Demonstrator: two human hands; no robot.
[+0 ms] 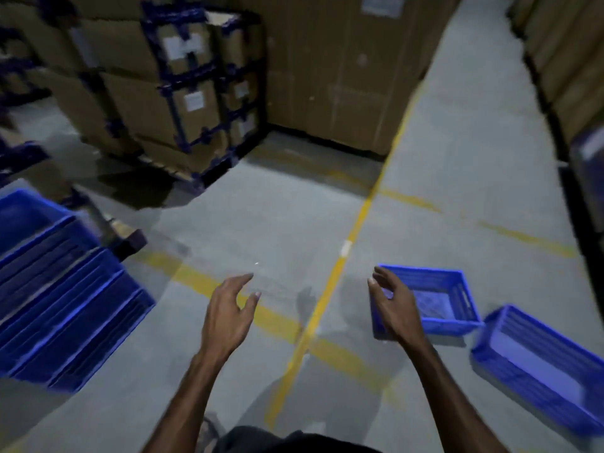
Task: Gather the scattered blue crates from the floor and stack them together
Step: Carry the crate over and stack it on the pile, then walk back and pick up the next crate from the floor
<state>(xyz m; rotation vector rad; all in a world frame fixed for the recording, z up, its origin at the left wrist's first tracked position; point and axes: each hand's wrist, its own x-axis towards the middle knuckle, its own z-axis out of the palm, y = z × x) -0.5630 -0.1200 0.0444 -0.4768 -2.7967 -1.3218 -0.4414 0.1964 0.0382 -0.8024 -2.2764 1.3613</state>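
Risk: the near crate (438, 299) would likely be gripped by one wall only, since the right hand (394, 308) reaches its near-left corner alone; it could tip or slip.
Risk, stack: the crate stack (65, 308) at far left looks tilted; another crate may topple it.
Hands: both empty, fingers spread and relaxed; left hand (228, 312) over bare floor (294, 207).
Crate positions: near crate just beyond the right hand; second crate (539, 364) further right, tilted.

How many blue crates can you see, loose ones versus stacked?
Loose blue crates on the floor: 2, the nearer crate and the farther crate.
Stack of nested crates: 1; its crate count cannot be told.
Total: 2 loose crates and 1 stack.
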